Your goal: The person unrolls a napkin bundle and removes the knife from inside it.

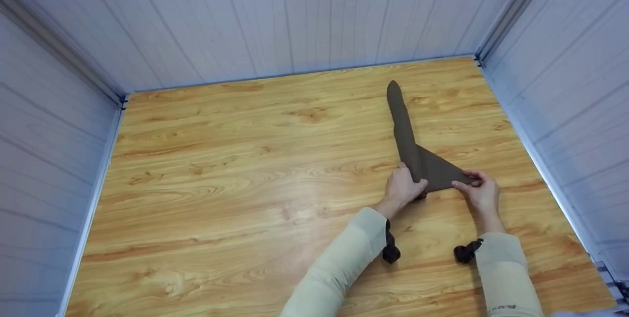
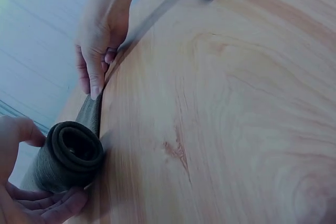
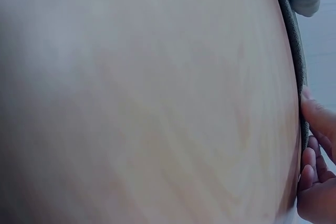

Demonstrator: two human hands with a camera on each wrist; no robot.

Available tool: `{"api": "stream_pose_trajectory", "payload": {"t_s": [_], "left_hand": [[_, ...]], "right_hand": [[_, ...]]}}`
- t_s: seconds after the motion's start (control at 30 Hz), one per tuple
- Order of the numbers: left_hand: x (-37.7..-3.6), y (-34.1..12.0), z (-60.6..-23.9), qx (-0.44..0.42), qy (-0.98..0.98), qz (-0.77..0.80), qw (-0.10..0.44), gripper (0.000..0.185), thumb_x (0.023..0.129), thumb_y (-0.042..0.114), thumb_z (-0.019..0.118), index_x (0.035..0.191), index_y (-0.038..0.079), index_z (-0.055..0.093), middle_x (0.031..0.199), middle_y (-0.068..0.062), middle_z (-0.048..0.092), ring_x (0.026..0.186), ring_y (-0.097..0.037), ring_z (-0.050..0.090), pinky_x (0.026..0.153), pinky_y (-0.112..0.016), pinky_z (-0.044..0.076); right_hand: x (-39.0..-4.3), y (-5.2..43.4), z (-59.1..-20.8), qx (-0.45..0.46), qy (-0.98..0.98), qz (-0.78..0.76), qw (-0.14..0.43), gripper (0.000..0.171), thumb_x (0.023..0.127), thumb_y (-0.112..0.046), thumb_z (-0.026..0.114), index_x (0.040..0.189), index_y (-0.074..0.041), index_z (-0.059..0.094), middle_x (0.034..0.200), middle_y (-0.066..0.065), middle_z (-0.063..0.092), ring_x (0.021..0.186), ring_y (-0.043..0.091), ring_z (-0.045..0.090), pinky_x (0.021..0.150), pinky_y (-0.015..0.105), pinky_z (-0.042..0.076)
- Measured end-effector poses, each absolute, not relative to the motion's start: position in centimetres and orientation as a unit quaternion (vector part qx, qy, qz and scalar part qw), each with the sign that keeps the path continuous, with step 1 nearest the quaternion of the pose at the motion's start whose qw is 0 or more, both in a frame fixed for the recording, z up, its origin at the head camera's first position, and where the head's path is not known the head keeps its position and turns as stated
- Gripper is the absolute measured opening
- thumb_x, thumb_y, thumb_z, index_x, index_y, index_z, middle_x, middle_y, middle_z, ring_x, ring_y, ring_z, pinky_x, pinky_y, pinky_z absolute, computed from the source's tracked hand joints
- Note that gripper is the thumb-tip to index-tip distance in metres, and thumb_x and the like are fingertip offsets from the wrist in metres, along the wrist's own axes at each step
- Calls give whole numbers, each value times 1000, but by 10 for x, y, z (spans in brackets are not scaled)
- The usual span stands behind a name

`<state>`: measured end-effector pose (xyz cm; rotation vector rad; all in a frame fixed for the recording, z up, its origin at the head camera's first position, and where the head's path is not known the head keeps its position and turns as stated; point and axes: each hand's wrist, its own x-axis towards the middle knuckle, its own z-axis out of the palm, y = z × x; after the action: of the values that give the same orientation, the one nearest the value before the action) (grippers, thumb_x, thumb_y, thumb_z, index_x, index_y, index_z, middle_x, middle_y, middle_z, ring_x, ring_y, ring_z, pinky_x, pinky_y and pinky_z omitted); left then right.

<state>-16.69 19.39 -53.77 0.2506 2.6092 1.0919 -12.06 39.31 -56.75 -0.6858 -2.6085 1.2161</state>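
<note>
A dark brown sock (image 1: 407,132) lies on the wooden table (image 1: 245,184), its long end pointing to the back wall and its near part spread into a flat triangle. My left hand (image 1: 412,188) curls round the sock's rolled-up end (image 2: 71,157), thumb above and fingers (image 2: 58,205) beneath. My right hand (image 1: 468,181) pinches the triangle's right corner against the table. In the left wrist view its index fingertip (image 2: 95,91) presses on the cloth. The right wrist view shows the sock's edge (image 3: 298,51) and my right fingers (image 3: 314,174) beside it.
Pale panelled walls (image 1: 295,17) close in the table at the back, left and right. Bare wood stretches to the left and in front of the sock. Black wrist-worn cameras (image 1: 390,252) (image 1: 465,252) hang under both sleeves.
</note>
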Motion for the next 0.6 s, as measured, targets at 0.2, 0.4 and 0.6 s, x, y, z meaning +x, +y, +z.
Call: {"api": "stream_pose_trajectory", "payload": {"t_s": [0.2, 0.4, 0.6], "left_hand": [[-165, 186, -538, 97, 902, 394, 149, 33, 80, 31, 60, 97, 3, 53, 77, -3, 53, 56, -9, 48, 48, -19, 40], [-164, 176, -538, 92, 905, 391, 142, 33, 80, 29, 62, 100, 3, 55, 79, -3, 57, 59, -9, 49, 50, -20, 41], [-165, 170, -531, 115, 919, 368, 80, 46, 79, 23, 64, 117, 1, 48, 93, -6, 59, 67, -8, 52, 55, -19, 43]], "right_hand": [[-119, 393, -568, -234, -874, 416, 92, 42, 73, -21, 73, 108, -2, 61, 102, 12, 55, 69, 6, 42, 62, 16, 35], [-119, 393, -568, -237, -872, 418, 89, 42, 73, -21, 73, 109, -2, 60, 103, 12, 54, 69, 7, 41, 62, 16, 35], [-120, 394, -567, -238, -876, 412, 80, 43, 73, -23, 73, 109, -3, 60, 103, 10, 54, 73, 10, 41, 64, 19, 35]]}}
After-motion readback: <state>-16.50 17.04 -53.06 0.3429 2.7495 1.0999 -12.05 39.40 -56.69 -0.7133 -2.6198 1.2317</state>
